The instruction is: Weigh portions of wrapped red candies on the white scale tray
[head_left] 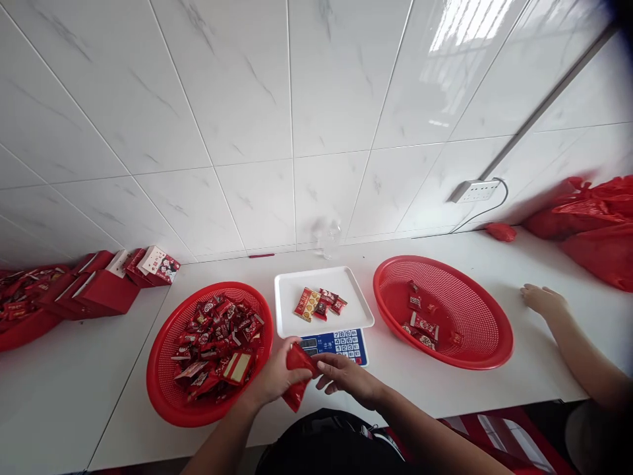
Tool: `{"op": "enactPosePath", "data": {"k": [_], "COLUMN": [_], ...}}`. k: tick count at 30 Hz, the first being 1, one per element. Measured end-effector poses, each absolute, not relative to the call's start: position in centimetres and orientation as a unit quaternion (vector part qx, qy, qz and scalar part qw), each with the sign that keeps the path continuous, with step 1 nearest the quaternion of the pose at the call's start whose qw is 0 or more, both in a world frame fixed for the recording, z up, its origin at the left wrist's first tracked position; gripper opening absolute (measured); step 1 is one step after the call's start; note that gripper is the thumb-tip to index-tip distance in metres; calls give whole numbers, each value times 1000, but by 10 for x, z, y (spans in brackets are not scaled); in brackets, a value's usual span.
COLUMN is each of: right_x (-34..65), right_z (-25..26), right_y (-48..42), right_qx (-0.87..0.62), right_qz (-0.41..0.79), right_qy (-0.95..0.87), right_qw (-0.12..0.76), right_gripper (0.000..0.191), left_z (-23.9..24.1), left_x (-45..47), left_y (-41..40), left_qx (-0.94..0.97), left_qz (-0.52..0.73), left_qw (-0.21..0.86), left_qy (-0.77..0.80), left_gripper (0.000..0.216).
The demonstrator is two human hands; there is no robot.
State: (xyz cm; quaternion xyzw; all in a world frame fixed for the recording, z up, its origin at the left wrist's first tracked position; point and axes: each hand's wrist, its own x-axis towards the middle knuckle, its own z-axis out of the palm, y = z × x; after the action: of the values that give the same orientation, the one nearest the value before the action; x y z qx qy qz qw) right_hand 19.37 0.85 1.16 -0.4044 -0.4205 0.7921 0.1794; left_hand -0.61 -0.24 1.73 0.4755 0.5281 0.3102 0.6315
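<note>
Close to my body, a shiny red packet (295, 389) is gripped in my left hand (273, 377), thumb across its front. My right hand (349, 377) meets the packet's right edge with thumb and fingertips, its other fingers curled below. Just beyond both hands is a scale with a blue keypad (336, 344) and a white tray (287, 290). On the tray lie several small wrapped snacks (324, 303), one with a yellow pattern. Left of my hands, a red plastic basket (161, 389) holds a heap of red-wrapped snacks (217, 336).
At right stands a second red basket (475, 310) with several wrapped snacks. Beyond it another person's hand (544, 300) rests on the table. Red boxes (109, 287) line up at far left. Red bags (593, 227) and a power strip (475, 191) are at the right.
</note>
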Motion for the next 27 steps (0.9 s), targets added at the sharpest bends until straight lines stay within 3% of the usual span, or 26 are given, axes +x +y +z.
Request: {"op": "enactPosePath", "data": {"k": [3, 6, 12, 14, 18, 22, 27], "right_x": [193, 196, 209, 210, 203, 201, 220], "right_z": [6, -5, 5, 14, 12, -13, -31], "right_y": [9, 17, 62, 73, 69, 38, 14], "right_qx": [-402, -456, -520, -495, -511, -478, -491], "right_qz": [783, 747, 720, 740, 758, 769, 748], "right_qy": [-452, -460, -299, -267, -317, -408, -437], "right_qw": [144, 154, 349, 370, 254, 121, 93], "right_gripper": [35, 28, 21, 25, 39, 40, 40], "left_z": [15, 8, -4, -6, -14, -23, -35], "left_x": [16, 20, -6, -16, -26, -33, -64], "left_y": [-6, -3, 4, 3, -4, -8, -7], "left_qx": [495, 458, 405, 403, 392, 398, 446], "left_qz": [271, 282, 334, 326, 335, 373, 350], "left_qw": [669, 673, 595, 588, 568, 515, 409], "left_qy": [484, 507, 609, 621, 641, 661, 715], "left_gripper": [78, 76, 51, 44, 40, 37, 33]}}
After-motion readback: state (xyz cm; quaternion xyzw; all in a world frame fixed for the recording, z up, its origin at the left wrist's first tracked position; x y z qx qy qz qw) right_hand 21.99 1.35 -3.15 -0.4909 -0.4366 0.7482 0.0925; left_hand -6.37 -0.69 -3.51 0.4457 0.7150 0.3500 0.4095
